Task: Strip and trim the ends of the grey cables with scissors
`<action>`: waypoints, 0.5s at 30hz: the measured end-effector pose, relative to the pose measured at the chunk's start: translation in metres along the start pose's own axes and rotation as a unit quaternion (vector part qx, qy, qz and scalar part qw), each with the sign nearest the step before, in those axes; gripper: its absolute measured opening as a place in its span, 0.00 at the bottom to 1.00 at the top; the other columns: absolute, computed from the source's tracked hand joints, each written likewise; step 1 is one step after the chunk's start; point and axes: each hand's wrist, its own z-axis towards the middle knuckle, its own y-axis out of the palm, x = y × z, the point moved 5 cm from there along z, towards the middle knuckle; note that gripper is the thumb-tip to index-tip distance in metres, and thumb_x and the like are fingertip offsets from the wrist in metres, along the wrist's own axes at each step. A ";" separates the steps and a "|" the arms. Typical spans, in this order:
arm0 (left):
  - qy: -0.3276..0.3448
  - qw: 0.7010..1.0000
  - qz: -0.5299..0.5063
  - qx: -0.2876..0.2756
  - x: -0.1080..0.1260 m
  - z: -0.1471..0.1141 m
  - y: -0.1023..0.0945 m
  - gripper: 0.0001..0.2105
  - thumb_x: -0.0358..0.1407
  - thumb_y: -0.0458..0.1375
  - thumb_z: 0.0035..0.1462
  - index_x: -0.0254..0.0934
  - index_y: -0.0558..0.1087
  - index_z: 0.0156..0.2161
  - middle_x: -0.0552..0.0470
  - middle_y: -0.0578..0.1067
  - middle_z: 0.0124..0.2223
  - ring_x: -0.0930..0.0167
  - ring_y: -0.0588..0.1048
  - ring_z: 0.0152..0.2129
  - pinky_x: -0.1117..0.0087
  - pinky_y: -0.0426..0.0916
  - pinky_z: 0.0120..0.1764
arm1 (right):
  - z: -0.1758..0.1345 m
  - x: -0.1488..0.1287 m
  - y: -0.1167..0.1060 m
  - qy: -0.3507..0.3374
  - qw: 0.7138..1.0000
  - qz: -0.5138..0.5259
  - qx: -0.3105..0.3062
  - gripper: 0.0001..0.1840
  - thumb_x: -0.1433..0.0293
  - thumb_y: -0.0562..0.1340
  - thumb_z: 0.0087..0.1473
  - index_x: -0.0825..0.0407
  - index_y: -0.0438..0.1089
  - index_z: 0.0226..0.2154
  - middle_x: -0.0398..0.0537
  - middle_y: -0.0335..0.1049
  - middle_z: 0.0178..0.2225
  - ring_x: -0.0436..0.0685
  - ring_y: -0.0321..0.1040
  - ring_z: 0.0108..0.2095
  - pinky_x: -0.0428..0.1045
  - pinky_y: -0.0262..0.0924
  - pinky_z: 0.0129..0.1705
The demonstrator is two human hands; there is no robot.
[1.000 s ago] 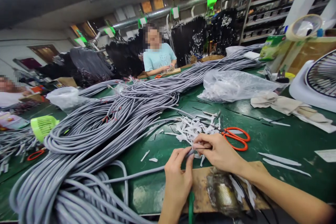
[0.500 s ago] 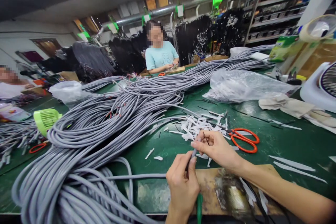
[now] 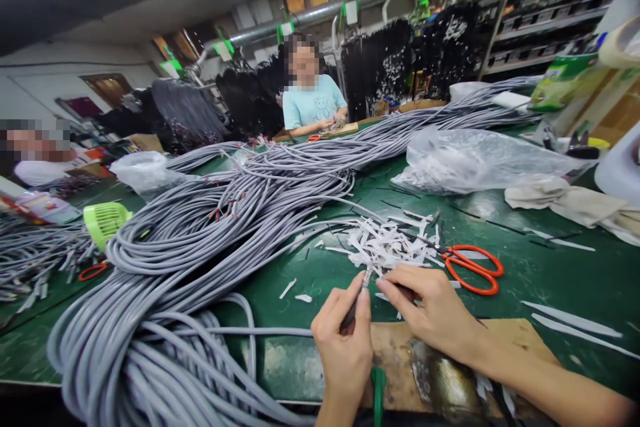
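While pinching round grey cable end [image 3: 367, 275] in left hand [image 3: 345, 327], slants it away-right toward white strips [image 3: 383, 245]; cannot tell for right hand [image 3: 434, 307].

Head view, looking forward and down across green table [image 3: 280, 310].

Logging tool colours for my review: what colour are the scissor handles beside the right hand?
The handles are orange-red; head view.

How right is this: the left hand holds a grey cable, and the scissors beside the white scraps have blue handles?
Wrong handle colour: the head view shows orange-handled scissors beside the white scraps. The left hand does hold a grey cable.
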 end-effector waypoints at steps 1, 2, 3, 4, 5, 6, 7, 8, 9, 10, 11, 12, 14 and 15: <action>0.001 1.000 0.001 0.001 0.001 0.000 0.000 0.11 0.30 0.55 0.54 0.35 0.76 0.42 0.53 0.71 0.25 0.75 0.67 0.20 0.76 0.63 0.25 | 0.000 0.000 0.001 0.001 1.000 -0.004 -0.003 0.14 0.68 0.53 0.57 0.54 0.68 0.25 0.43 0.63 0.21 0.49 0.57 0.22 0.45 0.50 0.26; 0.003 1.000 0.002 -0.001 0.001 0.000 0.000 0.11 0.30 0.55 0.54 0.35 0.76 0.42 0.53 0.71 0.25 0.75 0.68 0.21 0.76 0.63 0.25 | 0.000 0.000 0.001 0.002 1.000 -0.006 -0.004 0.15 0.68 0.53 0.58 0.54 0.68 0.24 0.43 0.62 0.20 0.49 0.56 0.21 0.45 0.50 0.26; 0.006 1.000 0.001 -0.004 0.001 0.001 0.000 0.11 0.30 0.55 0.54 0.34 0.76 0.42 0.52 0.72 0.25 0.75 0.68 0.21 0.76 0.64 0.26 | -0.001 -0.001 0.001 0.002 1.000 -0.007 -0.004 0.15 0.67 0.53 0.57 0.54 0.68 0.24 0.42 0.62 0.20 0.49 0.56 0.21 0.45 0.49 0.25; 0.008 1.000 0.000 -0.009 0.002 0.001 0.001 0.11 0.30 0.55 0.54 0.34 0.76 0.42 0.52 0.72 0.25 0.74 0.69 0.21 0.76 0.64 0.26 | -0.001 -0.001 0.001 0.001 1.000 -0.006 -0.005 0.15 0.67 0.53 0.57 0.54 0.68 0.24 0.42 0.61 0.19 0.48 0.56 0.21 0.45 0.49 0.25; 0.009 1.000 -0.001 -0.014 0.002 0.001 0.001 0.11 0.30 0.55 0.54 0.34 0.76 0.42 0.52 0.72 0.25 0.74 0.69 0.22 0.76 0.64 0.26 | -0.001 -0.002 0.001 -0.001 1.000 -0.005 -0.005 0.15 0.67 0.53 0.57 0.54 0.68 0.23 0.42 0.61 0.19 0.48 0.55 0.21 0.45 0.49 0.25; 0.011 1.000 -0.002 -0.018 0.002 0.001 0.001 0.11 0.30 0.55 0.54 0.34 0.76 0.42 0.52 0.72 0.25 0.74 0.69 0.21 0.76 0.64 0.26 | -0.001 -0.003 0.000 -0.002 1.000 -0.004 -0.007 0.16 0.67 0.53 0.57 0.54 0.68 0.22 0.42 0.60 0.18 0.48 0.55 0.20 0.45 0.49 0.24; 0.012 1.000 -0.002 -0.022 0.002 0.001 0.002 0.11 0.30 0.55 0.54 0.34 0.76 0.41 0.52 0.72 0.25 0.74 0.69 0.21 0.76 0.64 0.25 | 0.000 -0.003 0.000 -0.003 1.000 -0.002 -0.009 0.16 0.67 0.53 0.57 0.54 0.67 0.21 0.42 0.60 0.18 0.48 0.54 0.20 0.45 0.48 0.24; 0.014 1.000 -0.001 -0.028 0.002 0.001 0.002 0.11 0.30 0.55 0.54 0.34 0.76 0.41 0.53 0.71 0.24 0.75 0.68 0.20 0.77 0.63 0.24 | 0.000 -0.004 0.000 -0.003 1.000 0.000 -0.011 0.17 0.68 0.53 0.57 0.54 0.66 0.20 0.41 0.59 0.17 0.48 0.54 0.20 0.45 0.48 0.24; 0.015 0.999 0.002 -0.034 0.003 0.001 0.002 0.11 0.30 0.55 0.54 0.33 0.76 0.41 0.53 0.70 0.23 0.75 0.67 0.19 0.77 0.62 0.23 | 0.001 -0.004 0.000 -0.002 1.000 0.001 -0.014 0.17 0.68 0.53 0.57 0.54 0.66 0.19 0.41 0.59 0.17 0.47 0.54 0.19 0.45 0.48 0.23; 0.016 0.999 0.006 -0.041 0.003 0.001 0.003 0.10 0.30 0.55 0.54 0.33 0.76 0.40 0.54 0.69 0.22 0.76 0.66 0.18 0.78 0.62 0.22 | 0.002 -0.003 -0.001 -0.001 1.000 0.003 -0.015 0.18 0.68 0.53 0.57 0.54 0.66 0.19 0.41 0.58 0.16 0.47 0.53 0.19 0.45 0.48 0.23; 0.017 0.999 0.010 -0.049 0.004 0.001 0.003 0.10 0.30 0.55 0.54 0.33 0.77 0.40 0.54 0.68 0.21 0.76 0.66 0.17 0.78 0.61 0.21 | 0.003 -0.003 -0.002 -0.003 1.000 0.002 -0.014 0.18 0.68 0.53 0.57 0.54 0.66 0.18 0.41 0.58 0.16 0.47 0.53 0.19 0.44 0.48 0.22; 0.016 0.998 0.014 -0.056 0.004 0.001 0.003 0.10 0.30 0.56 0.54 0.33 0.77 0.39 0.54 0.68 0.21 0.76 0.65 0.17 0.78 0.60 0.20 | 0.003 -0.003 -0.003 -0.010 1.000 -0.002 -0.008 0.18 0.69 0.53 0.57 0.54 0.66 0.19 0.41 0.59 0.16 0.47 0.54 0.18 0.44 0.48 0.22; 0.014 0.998 0.012 -0.066 0.004 0.002 0.004 0.10 0.30 0.55 0.54 0.33 0.77 0.39 0.54 0.69 0.21 0.76 0.66 0.17 0.78 0.61 0.21 | 0.002 -0.006 -0.007 -0.035 0.999 -0.023 0.018 0.16 0.70 0.53 0.56 0.54 0.67 0.20 0.42 0.60 0.16 0.47 0.55 0.18 0.45 0.48 0.22; 0.010 0.997 0.008 -0.072 0.003 0.003 0.005 0.10 0.30 0.55 0.54 0.33 0.77 0.39 0.53 0.70 0.22 0.75 0.67 0.18 0.77 0.62 0.22 | -0.001 -0.009 -0.008 -0.052 0.997 -0.040 0.036 0.16 0.70 0.53 0.56 0.54 0.67 0.20 0.42 0.61 0.17 0.47 0.56 0.18 0.45 0.48 0.22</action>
